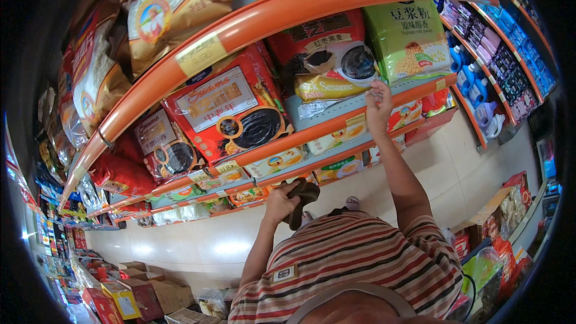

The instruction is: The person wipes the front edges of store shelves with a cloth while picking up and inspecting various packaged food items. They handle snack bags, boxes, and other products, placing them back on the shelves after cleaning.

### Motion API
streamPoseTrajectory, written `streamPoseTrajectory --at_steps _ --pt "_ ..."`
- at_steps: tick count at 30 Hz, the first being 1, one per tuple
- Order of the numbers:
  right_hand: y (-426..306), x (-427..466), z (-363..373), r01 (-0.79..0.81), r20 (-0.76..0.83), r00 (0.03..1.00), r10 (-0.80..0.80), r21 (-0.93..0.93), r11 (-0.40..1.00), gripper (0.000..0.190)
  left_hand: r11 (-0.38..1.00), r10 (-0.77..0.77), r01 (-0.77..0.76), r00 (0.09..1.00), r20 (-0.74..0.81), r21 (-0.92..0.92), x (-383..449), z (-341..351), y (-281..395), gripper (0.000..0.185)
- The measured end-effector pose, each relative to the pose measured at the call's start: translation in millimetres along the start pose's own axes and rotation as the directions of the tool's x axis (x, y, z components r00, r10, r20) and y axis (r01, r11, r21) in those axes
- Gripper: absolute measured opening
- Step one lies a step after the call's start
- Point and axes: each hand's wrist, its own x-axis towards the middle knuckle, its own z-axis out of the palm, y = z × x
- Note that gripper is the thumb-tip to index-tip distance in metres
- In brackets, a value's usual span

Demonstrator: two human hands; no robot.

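Observation:
My right hand (379,99) is raised to the shelf, its fingertips at the lower right corner of a black sesame paste bag (324,67); whether they grip it cannot be told. A green soybean milk powder bag (409,45) stands just right of that bag. Lower down, in front of my body, my left hand (284,200) is closed around a dark brown cloth (302,200). To the left on the same shelf stand a large red sesame bag (229,108) and a smaller sesame bag (166,144).
An orange shelf rail (315,18) curves above the bags, with flake bags (180,13) over it. Boxed goods fill lower shelves. Detergent bottles (472,83) stand on shelving at right. Cardboard boxes (166,294) lie at lower left, across the tiled floor (180,249).

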Motion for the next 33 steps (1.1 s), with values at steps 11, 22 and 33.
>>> streamPoseTrajectory --at_steps 11,22,33 --pt "22.9 21.2 -35.9 -0.054 0.207 0.977 0.061 -0.038 0.998 0.027 0.351 -0.193 0.002 0.979 -0.07 -0.936 70.2 16.2 91.6 0.055" --pt "35.6 86.1 1.6 -0.146 0.395 0.882 0.257 -0.29 0.946 0.089 0.292 -0.21 -0.05 0.971 -0.115 -0.955 156.1 -2.5 125.7 0.084" --pt "34.4 141.5 16.2 -0.544 0.594 0.601 0.534 -0.186 0.818 0.108 0.062 -0.17 0.193 0.969 0.18 -0.979 209.0 -5.1 86.9 0.041"
